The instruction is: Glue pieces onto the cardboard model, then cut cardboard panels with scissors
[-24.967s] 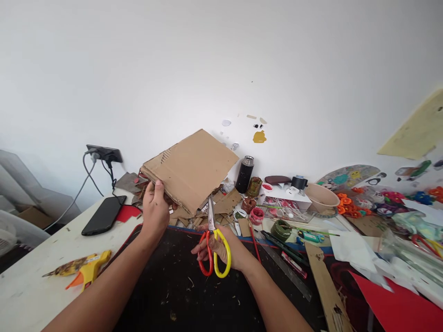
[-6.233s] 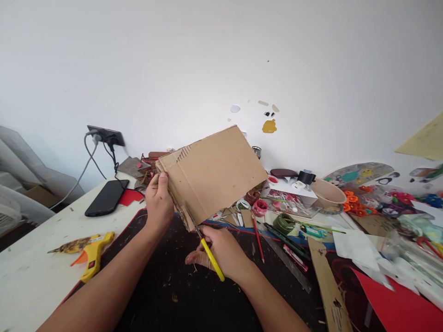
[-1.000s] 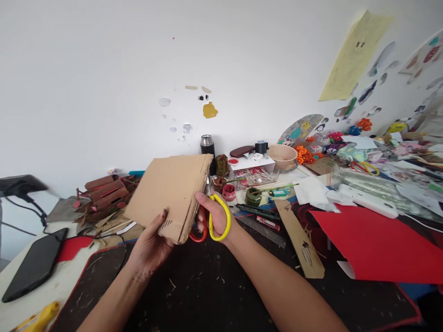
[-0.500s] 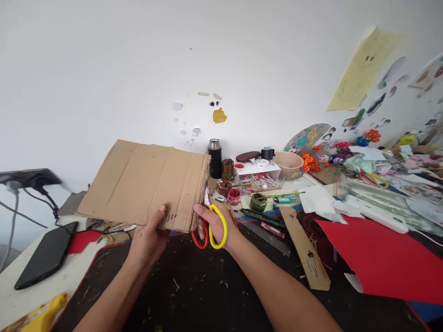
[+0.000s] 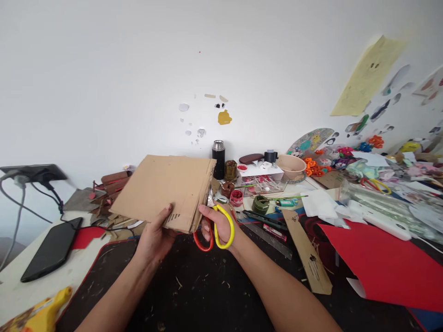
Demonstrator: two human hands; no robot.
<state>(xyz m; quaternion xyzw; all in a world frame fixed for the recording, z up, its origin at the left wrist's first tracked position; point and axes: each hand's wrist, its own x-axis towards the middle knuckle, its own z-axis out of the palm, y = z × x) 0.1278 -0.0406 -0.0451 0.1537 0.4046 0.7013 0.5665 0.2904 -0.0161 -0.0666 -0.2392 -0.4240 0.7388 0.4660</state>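
My left hand (image 5: 157,240) grips a brown cardboard sheet (image 5: 169,189) by its near edge, thumb on top and fingers underneath. The cardboard is raised above the dark mat (image 5: 204,286), and its right side looks ragged and layered. In my right hand (image 5: 221,226) is a pair of scissors (image 5: 226,230) with one yellow and one red handle loop. Their metal blades point away from me along the cardboard's right edge, partly hidden. My right thumb and fingers also close on the cardboard's near right corner.
Left of the mat lie a black phone-like slab (image 5: 51,249), a yellow glue gun (image 5: 51,309) and cardboard scraps (image 5: 110,193). Behind stand a black flask (image 5: 218,161) and paint jars (image 5: 236,198). To the right are a cardboard strip (image 5: 308,253) and red paper (image 5: 387,267).
The cardboard has swung or tilted so it looks narrower, its left end farther right, uncovering scraps behind it. Both hands keep their holds. The view has shifted slightly.
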